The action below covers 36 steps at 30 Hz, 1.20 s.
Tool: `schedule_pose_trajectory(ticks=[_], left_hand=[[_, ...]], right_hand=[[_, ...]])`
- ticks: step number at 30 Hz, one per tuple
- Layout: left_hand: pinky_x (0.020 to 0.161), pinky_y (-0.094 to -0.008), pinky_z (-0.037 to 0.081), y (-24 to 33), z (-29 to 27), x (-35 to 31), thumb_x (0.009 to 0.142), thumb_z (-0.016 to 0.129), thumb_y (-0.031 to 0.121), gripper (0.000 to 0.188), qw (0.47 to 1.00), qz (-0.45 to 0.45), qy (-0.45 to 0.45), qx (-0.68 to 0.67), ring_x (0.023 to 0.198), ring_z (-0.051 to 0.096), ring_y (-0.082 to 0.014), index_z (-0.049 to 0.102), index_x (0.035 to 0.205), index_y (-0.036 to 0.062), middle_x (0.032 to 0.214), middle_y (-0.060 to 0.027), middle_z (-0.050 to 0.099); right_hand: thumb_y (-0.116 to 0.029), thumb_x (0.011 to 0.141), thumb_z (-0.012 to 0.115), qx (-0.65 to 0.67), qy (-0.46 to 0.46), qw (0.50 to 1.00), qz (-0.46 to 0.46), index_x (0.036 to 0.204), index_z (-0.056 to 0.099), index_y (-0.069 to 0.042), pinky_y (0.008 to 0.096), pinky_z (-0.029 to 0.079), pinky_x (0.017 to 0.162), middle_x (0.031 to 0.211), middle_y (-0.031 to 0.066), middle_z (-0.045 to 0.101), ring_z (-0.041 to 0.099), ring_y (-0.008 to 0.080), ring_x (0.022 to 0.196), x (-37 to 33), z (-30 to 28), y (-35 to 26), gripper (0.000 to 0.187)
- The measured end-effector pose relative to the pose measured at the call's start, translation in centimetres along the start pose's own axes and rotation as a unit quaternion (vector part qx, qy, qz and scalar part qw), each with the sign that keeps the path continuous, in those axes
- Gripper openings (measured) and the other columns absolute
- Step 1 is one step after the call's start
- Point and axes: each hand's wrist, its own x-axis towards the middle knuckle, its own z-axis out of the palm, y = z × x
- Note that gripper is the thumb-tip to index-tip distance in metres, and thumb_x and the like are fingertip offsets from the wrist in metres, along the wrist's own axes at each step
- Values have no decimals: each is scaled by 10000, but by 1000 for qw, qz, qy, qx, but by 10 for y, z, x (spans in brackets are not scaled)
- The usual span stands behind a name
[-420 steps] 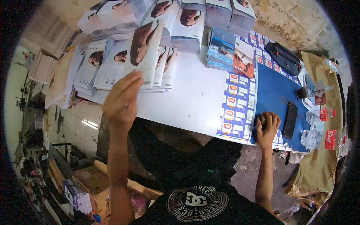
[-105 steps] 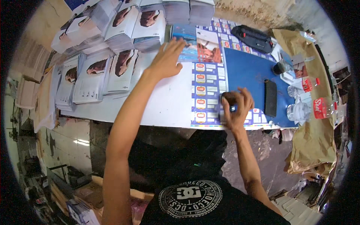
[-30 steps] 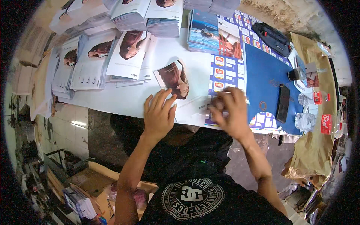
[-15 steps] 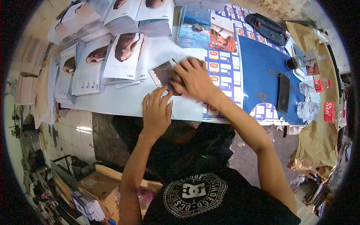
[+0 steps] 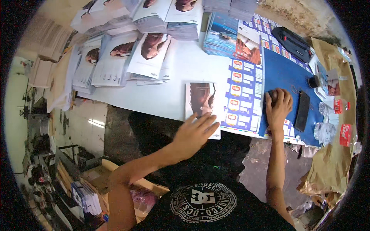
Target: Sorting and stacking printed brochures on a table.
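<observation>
A folded leaflet [image 5: 201, 98] with a picture of long brown hair lies at the near edge of the white tabletop. Resting on its lower part is my left hand [image 5: 195, 133], fingers stretched out and slightly spread. Farther right, my right hand [image 5: 278, 109] is over the blue mat [image 5: 275, 69], its fingers curled around a small dark object [image 5: 273, 97]. Most of that object is hidden, so its kind cannot be made out. A black phone-like slab [image 5: 302, 111] and rubber bands [image 5: 296, 89] lie just right of this hand.
Stacks of similar leaflets [image 5: 115, 65] fill the far left of the table. Blue-covered booklets [image 5: 220, 36] are stacked at the back. A black bag [image 5: 292, 43], a dark cup [image 5: 315, 81] and plastic bottles [image 5: 325, 133] stand along the right, beside brown paper [image 5: 327, 165].
My right hand has moved right, off the leaflet and onto the blue mat. The leaflet now lies straighter and nearer the edge, with my left hand on it. The whole view has shifted.
</observation>
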Motion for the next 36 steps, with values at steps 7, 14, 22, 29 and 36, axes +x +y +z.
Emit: schedule_pose_trajectory(ticks=[7,14,22,29,36], left_hand=[[1108,-491,463,-125,-105,-17,853,595,-61,544,980,-59,183,52,1331,561,-376,642,1378,75,1455,-173,580],[1226,-494,314,-147,-105,53,868,762,206,755,990,-91,110,15,1480,394,-373,446,1536,50,1574,-195,451],[1168,-505,372,-176,6,190,898,738,198,529,963,-11,254,84,1303,573,-328,597,1389,61,1428,-153,589],[1003,-490,416,-49,14,77,853,747,75,278,955,-55,290,-6,1091,643,-275,746,1131,75,1188,-66,704],[1177,-444,389,3,-10,-19,977,709,187,704,811,-356,181,-427,1429,460,-305,368,1574,35,1525,-198,511]], right_hand=[[-367,927,736,16,2,1000,3,1275,606,-95,565,318,1094,1344,142,565,455,379,1340,3,2,1,461],[-462,888,767,20,15,1000,11,1351,595,-104,598,141,1195,1537,145,468,336,352,1501,6,-9,-11,610],[-5,885,714,269,120,952,-86,1165,648,10,452,439,1013,1194,177,653,608,365,1156,-26,-31,-28,289],[-521,1071,451,781,-188,500,324,1495,464,-2,432,427,1104,1459,168,530,540,288,1322,-76,-59,-83,670],[-602,1073,360,868,-239,301,315,1521,483,-27,377,424,1126,1454,123,586,582,233,1273,-38,-28,-64,740]])
